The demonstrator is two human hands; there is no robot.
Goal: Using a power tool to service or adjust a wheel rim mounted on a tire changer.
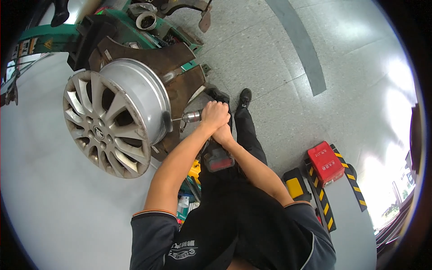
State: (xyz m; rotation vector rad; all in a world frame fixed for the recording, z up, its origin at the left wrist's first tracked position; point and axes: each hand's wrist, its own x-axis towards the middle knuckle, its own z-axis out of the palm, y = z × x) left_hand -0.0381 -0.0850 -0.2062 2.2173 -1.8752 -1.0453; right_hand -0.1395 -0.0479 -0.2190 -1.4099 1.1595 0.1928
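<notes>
Silver on my feed, a wheel (117, 107) stands beside the drill (192, 116) that the left hand (215, 115) and right hand (222, 134) curl firmly around.

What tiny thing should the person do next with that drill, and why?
Probably hold the drill steady and check its aim: the left hand and right hand are both on it, and its thin bit points at the wheel, though I can't tell if it touches.

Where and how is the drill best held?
Probably hold the drill between chuck and battery, coming from the right: its thin bit points left toward the wheel, and the left hand and right hand wrap that middle stretch.
</notes>
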